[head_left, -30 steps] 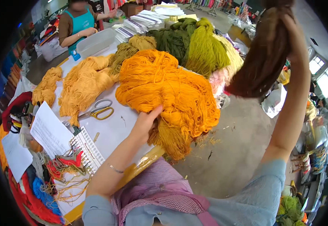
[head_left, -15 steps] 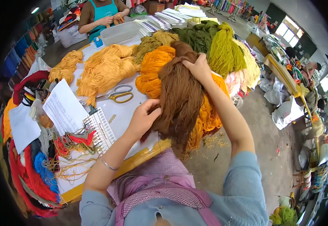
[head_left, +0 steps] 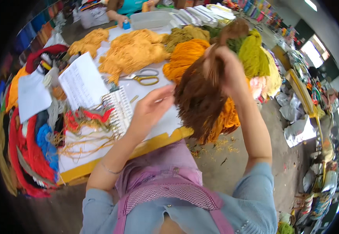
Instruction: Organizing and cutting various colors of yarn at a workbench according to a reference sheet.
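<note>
A thick bundle of brown yarn (head_left: 200, 103) hangs over the table's front right edge, on top of orange yarn (head_left: 187, 56). My right hand (head_left: 231, 72) is closed around the bundle's upper part, and a loose brown length sweeps up above it, blurred. Just left of the bundle, my left hand (head_left: 152, 111) has its fingers stretched out, with nothing in them. Whether its fingertips touch the yarn I cannot tell. Scissors (head_left: 144, 78) with a gold-coloured handle lie beyond my left hand on the white tabletop.
Yellow yarn (head_left: 138, 50) lies across the far table; green yarn (head_left: 254, 54) is piled at right. A spiral notebook (head_left: 118, 105), printed sheets (head_left: 81, 82) and red yarn (head_left: 33, 156) crowd the left. Behind a clear plastic bin (head_left: 150, 19), a person in a teal apron (head_left: 132, 7) works.
My right hand has lifted and pulled up the top of the brown yarn. My left hand has come off the bundle and its fingers have straightened. The whole view has shifted.
</note>
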### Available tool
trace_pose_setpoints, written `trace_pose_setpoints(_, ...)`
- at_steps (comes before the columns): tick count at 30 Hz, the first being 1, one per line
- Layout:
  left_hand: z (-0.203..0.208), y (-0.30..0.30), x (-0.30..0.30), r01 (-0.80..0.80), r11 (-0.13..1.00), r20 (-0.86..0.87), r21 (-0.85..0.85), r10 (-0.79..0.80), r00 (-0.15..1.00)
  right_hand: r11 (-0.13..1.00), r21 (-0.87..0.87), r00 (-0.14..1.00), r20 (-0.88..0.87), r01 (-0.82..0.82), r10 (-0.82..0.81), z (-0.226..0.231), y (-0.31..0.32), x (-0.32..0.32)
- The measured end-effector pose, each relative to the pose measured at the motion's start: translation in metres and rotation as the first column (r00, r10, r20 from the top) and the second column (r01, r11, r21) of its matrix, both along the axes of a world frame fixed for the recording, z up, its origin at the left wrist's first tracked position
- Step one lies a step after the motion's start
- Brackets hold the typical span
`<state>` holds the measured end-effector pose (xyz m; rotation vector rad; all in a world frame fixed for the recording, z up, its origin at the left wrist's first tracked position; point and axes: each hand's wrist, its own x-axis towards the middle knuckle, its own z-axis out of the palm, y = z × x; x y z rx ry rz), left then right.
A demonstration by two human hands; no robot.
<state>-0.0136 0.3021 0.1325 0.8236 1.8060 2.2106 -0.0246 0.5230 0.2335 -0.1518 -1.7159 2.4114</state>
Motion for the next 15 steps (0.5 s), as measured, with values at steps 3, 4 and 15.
trace_pose_setpoints(3,0.017,-0.024,0.007,0.460,0.857,0.106,0.231,-0.492,0.864,0.761,0.208,0.780,0.303,-0.614,0.547,-0.013,-0.067,0.052)
trace_pose_setpoints(4,0.025,-0.033,0.020,0.374,0.901,0.274,0.220,-0.425,0.863,0.779,0.152,0.790,0.211,-0.608,0.575,-0.017,-0.087,0.065)
trace_pose_setpoints(15,0.002,-0.152,0.075,-0.236,0.965,0.311,0.112,0.192,0.931,0.764,0.467,0.838,-0.083,-0.445,0.539,-0.078,-0.184,0.082)
